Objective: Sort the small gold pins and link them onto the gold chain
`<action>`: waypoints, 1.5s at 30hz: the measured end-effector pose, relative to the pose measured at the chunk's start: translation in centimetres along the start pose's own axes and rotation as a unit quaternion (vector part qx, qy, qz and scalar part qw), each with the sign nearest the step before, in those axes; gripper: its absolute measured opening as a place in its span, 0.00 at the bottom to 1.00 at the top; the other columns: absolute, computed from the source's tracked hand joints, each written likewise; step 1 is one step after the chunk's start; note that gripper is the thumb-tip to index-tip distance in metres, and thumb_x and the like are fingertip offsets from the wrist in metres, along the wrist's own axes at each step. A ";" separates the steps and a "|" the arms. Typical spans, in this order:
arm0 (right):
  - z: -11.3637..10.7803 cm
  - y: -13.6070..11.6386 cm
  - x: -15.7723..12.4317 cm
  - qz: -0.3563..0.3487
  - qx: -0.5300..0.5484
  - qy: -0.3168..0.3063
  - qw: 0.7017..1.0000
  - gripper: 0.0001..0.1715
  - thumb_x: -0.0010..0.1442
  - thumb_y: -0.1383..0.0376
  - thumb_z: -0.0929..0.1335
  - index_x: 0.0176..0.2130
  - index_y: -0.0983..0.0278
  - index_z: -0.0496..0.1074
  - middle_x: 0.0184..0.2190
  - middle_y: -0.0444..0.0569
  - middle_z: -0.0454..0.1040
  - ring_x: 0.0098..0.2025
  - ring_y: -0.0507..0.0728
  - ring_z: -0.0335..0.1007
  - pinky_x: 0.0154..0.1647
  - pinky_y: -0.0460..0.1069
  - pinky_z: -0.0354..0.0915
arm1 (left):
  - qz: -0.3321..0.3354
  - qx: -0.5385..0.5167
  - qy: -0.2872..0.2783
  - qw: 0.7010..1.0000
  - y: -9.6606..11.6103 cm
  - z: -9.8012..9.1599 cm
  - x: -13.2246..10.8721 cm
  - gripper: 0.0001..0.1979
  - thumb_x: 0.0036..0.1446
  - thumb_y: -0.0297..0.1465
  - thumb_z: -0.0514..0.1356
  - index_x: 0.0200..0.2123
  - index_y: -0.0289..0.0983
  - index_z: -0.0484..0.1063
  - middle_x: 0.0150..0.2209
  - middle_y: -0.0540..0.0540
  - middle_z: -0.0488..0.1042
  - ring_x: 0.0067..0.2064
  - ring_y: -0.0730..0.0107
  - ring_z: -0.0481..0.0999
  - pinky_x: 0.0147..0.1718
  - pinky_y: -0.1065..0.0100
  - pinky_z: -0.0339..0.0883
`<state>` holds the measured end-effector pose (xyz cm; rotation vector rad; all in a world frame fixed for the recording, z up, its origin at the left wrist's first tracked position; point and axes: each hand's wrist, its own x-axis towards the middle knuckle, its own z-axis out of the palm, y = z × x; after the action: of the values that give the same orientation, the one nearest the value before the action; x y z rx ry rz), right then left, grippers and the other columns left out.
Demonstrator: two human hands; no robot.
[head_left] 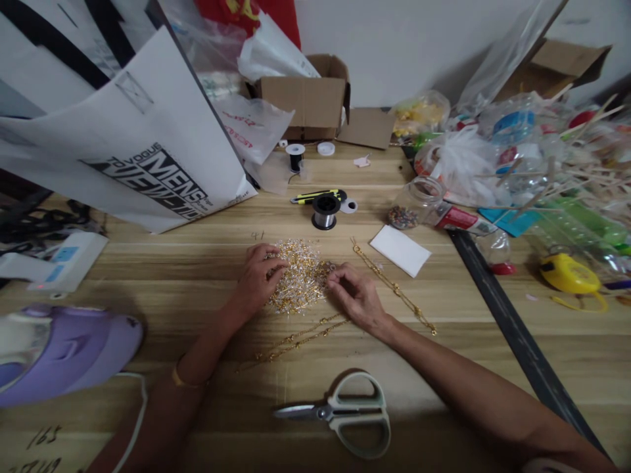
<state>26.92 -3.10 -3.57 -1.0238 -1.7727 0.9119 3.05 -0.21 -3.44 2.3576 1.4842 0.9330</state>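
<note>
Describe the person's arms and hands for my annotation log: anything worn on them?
Both forearms are bare, with no sleeves in view. The left wrist carries a thin yellow-gold bangle. The left hand and right hand show no gloves; rings cannot be made out.

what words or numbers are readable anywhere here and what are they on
"MENS" in large letters, upside down, on the white paper shopping bag; "VOGUE" above it is partly readable, the line under it is not.
"41" pencilled on the wooden table.
"165" handwritten on the table's near left edge; the number below is cut off.
Red print on the white plastic bag: too blurred to read.
Label on the red and white tube: too small.
</note>
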 end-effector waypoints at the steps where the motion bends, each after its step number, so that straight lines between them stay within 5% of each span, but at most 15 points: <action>1: 0.0 0.0 0.0 0.000 0.001 0.000 1.000 0.07 0.61 0.64 0.64 0.32 0.63 0.68 0.28 0.46 0.67 0.31 0.53 0.63 0.32 0.48 0.61 | 0.003 0.002 -0.004 1.000 0.1 0.0 0.0 0.07 0.56 0.28 0.58 0.36 0.39 0.76 0.43 0.43 0.69 0.50 0.59 0.65 0.52 0.51 0.61; 6: 0.0 0.0 0.0 -0.003 0.003 -0.003 1.000 0.07 0.62 0.64 0.64 0.32 0.63 0.68 0.28 0.46 0.66 0.31 0.53 0.63 0.32 0.48 0.60 | 0.016 0.022 -0.033 0.999 0.7 0.0 -0.1 0.11 0.57 0.28 0.57 0.42 0.39 0.75 0.48 0.42 0.67 0.54 0.56 0.62 0.55 0.48 0.58; 17: 0.0 0.0 0.0 -0.008 0.002 0.001 1.000 0.08 0.62 0.63 0.64 0.31 0.63 0.68 0.28 0.46 0.67 0.31 0.53 0.63 0.32 0.48 0.60 | 0.017 0.031 -0.009 0.999 0.0 0.3 -0.2 0.05 0.56 0.27 0.58 0.30 0.37 0.74 0.40 0.44 0.69 0.53 0.57 0.61 0.55 0.51 0.58; 33: 0.0 0.2 0.0 -0.003 -0.001 -0.005 1.000 0.07 0.62 0.64 0.64 0.32 0.64 0.68 0.28 0.46 0.66 0.32 0.53 0.63 0.33 0.48 0.60 | -0.005 -0.002 0.016 1.000 -0.5 -0.1 0.1 0.06 0.56 0.29 0.58 0.29 0.36 0.74 0.39 0.44 0.71 0.51 0.59 0.65 0.55 0.52 0.58; 45: 0.0 0.1 0.0 -0.001 -0.001 -0.009 1.000 0.07 0.61 0.64 0.64 0.32 0.63 0.68 0.28 0.46 0.67 0.32 0.53 0.63 0.34 0.48 0.60 | 0.043 0.051 -0.019 0.998 0.5 0.0 -0.1 0.12 0.59 0.27 0.54 0.43 0.37 0.75 0.51 0.42 0.64 0.57 0.56 0.58 0.57 0.48 0.55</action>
<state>26.96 -3.08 -3.67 -1.0172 -1.7897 0.9207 3.41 -0.52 -3.17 2.5158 1.4589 0.8467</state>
